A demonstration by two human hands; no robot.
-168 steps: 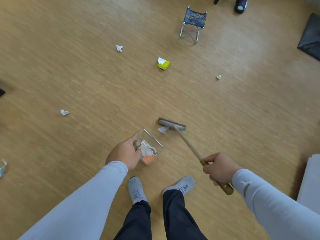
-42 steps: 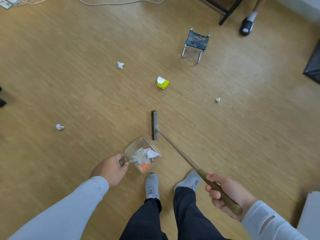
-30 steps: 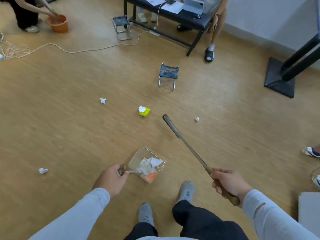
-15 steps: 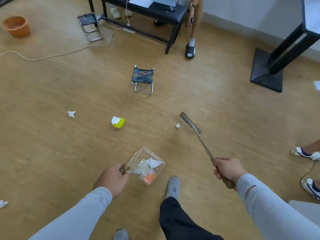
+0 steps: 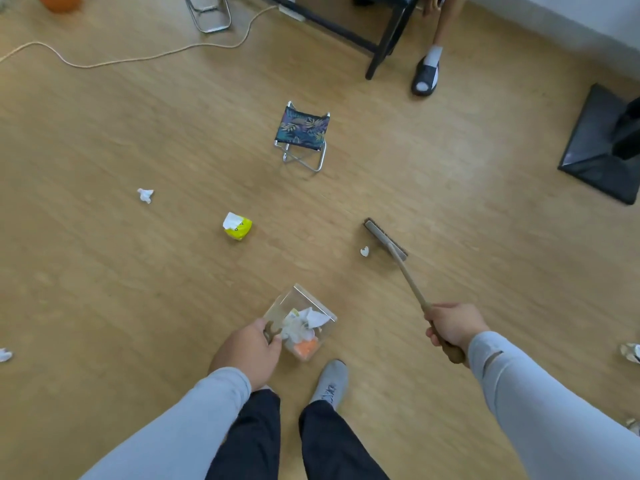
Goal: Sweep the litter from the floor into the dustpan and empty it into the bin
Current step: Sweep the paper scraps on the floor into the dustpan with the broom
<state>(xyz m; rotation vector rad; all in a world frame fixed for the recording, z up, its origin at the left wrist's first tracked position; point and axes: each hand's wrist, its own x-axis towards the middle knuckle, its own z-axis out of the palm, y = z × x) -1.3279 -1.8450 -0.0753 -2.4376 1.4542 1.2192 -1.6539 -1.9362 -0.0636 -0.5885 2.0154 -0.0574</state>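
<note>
Now that the brush head point(image 5: 385, 238) has swung away from the dustpan point(image 5: 300, 322) and come down well out to the right, it sits just beside a small white scrap point(image 5: 364, 251) that it was nowhere near a moment ago; the person has plainly stepped forward and turned to go after the next piece, so I'd say one bit is already banked and this scrap is the new target; the clear dustpan has travelled along with them and holds crumpled white paper and something orange. Plenty is left on the floor: a yellow carton point(image 5: 237, 226) off to the left of the brush, a white wad point(image 5: 145, 195) further left again, another scrap point(image 5: 5, 355) at the far left edge; no bin shows, so the emptying is some way off by my reckoning. The left hand point(image 5: 246, 355) is closed around the dustpan's handle, low and close to the feet, mouth facing away from the person; the right hand point(image 5: 453, 325) is wrapped tight on the wooden handle near its end, arm reaching forward, shaft slanting down and away to the head. A folding stool point(image 5: 302, 128) stands beyond, clear of the sweep.
</note>
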